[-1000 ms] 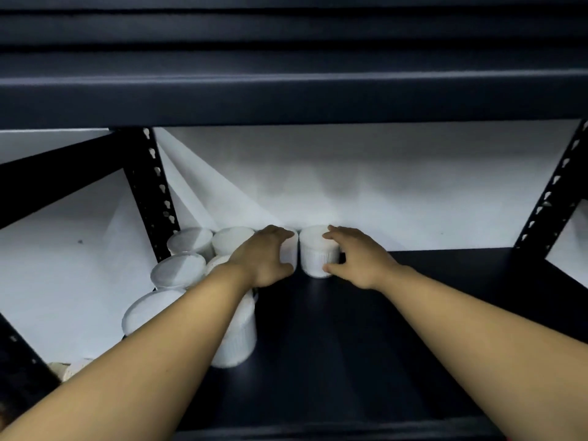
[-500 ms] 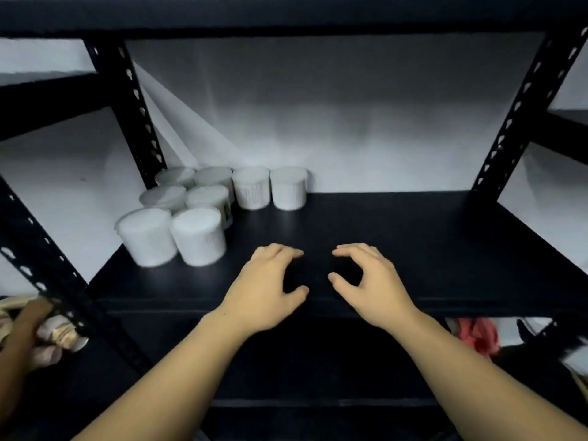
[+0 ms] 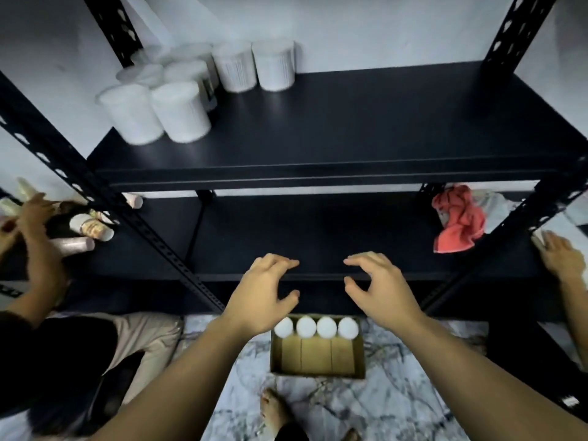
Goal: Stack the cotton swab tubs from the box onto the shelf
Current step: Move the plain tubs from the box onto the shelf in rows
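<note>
Several white cotton swab tubs (image 3: pixel 181 113) stand grouped at the back left of the black shelf (image 3: pixel 350 128), with two more (image 3: pixel 273 65) in a row beside them. On the marble floor below lies a cardboard box (image 3: pixel 316 358) with several tubs (image 3: pixel 316 327) lined along its far wall. My left hand (image 3: pixel 264 294) and my right hand (image 3: pixel 378 289) hover above the box, in front of the lower shelf, fingers loosely curved and holding nothing.
A person crouches at the left, their hand (image 3: pixel 35 218) on bottles (image 3: pixel 90 229) on a neighbouring shelf. Another person's hand (image 3: pixel 560 259) rests at the right. A red cloth (image 3: pixel 458 224) lies on the lower shelf. A bare foot (image 3: pixel 275 409) stands near the box.
Both my hands let go of the two tubs at the shelf's back and pulled away downward. The view tilted down, and the box on the floor came into sight.
</note>
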{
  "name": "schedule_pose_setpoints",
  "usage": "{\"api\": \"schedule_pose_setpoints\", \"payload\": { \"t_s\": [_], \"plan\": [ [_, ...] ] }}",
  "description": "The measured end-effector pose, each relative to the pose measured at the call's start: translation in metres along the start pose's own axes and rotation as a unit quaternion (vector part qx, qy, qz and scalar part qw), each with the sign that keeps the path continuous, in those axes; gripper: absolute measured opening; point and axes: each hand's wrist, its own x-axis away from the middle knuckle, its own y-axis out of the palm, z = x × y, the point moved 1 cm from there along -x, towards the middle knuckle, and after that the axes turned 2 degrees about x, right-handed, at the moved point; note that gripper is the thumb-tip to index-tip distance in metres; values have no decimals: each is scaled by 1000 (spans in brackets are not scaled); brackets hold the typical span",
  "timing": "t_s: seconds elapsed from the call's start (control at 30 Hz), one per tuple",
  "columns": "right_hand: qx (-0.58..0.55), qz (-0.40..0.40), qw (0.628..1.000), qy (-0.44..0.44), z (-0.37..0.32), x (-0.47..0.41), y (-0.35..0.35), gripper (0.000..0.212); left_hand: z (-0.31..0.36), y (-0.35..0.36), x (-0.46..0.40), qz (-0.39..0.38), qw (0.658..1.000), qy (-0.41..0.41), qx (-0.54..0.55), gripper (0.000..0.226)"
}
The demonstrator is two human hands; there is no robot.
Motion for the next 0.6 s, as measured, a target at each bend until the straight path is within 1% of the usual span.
{"api": "schedule_pose_setpoints", "payload": {
  "t_s": [0.2,0.3,0.37,0.47,0.6],
  "plan": [
    [6,-67,996,62,34,38,34,31,-32,36,27,-42,997,-52,24,55],
    [30,-96,991,92,51,48,51,32,-53,56,34,-63,994,-76,36,53],
    [45,-108,986,121,62,53,64,32,-69,70,36,-84,991,-90,45,52],
    [49,-125,977,166,79,60,89,38,-95,93,36,-114,987,-102,56,52],
    [43,-140,971,187,102,61,130,41,-129,128,34,-144,982,-117,46,54]
  ]
}}
